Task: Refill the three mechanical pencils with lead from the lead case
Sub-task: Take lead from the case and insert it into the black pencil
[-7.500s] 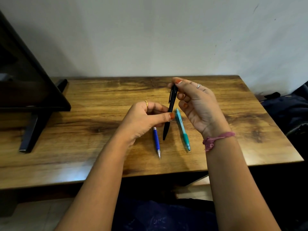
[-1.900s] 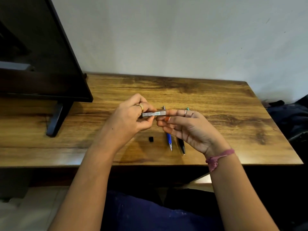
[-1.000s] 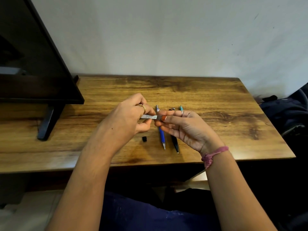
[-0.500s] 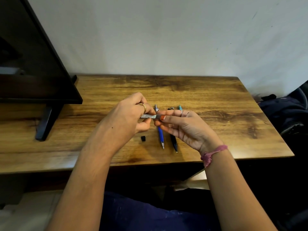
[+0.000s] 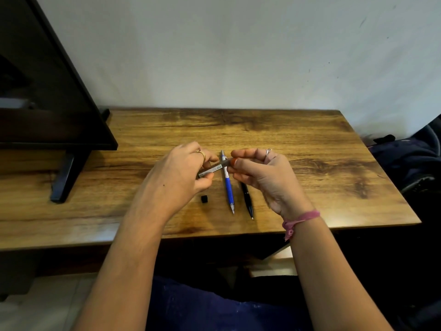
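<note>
Wooden desk point(image 5: 310, 149): left hand point(image 5: 176, 177) is gripping lead case point(image 5: 212, 168) above blue pencil point(image 5: 228, 187); right hand point(image 5: 260, 175) is pinching its 3 o'clock end. Black pencil point(image 5: 247, 199) is lying alongside; small black cap point(image 5: 204, 199) at 9 o'clock.

Both forearms bare, reaching forward from lower frame edge, converging toward centre. Left hand point(image 5: 177, 174) back-up, fingers curled, thumb and fingers pinching left end of lead case point(image 5: 212, 168); gold ring on one finger. Right hand point(image 5: 261, 177) palm turned inward toward left hand, fingers curled, thumb and forefinger pinching right end of same case; silver ring on one finger, pink band round wrist. Hands level with each other, close together, fingertips not touching, both raised above counter point(image 5: 334, 163).
</note>
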